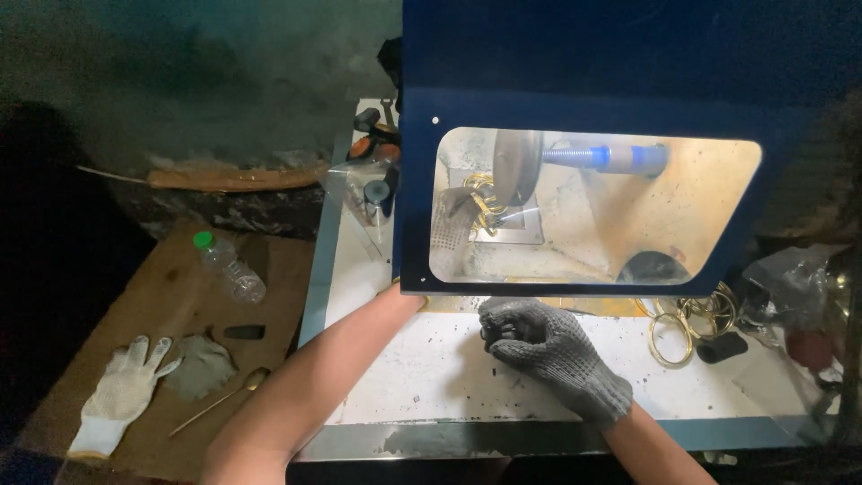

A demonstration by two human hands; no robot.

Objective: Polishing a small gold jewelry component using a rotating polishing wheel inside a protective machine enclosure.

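Polishing brass rings, with more waiting.
Gloved left hand (453, 224) is pinching a ring (483, 199) against the wheel (516, 166); right hand (539, 337) is resting fisted on the table (431, 377) beside loose rings (687, 323).

Both hands wear grey knitted work gloves. The right hand (539, 346) shows its glove plainly: a coarse, dotted-grip weave with a ribbed cuff ending at the wrist. The left hand (452, 224) (seen only through the machine's clear window) has the same grey, dotted texture. Both forearms are bare, with no sleeves in view.
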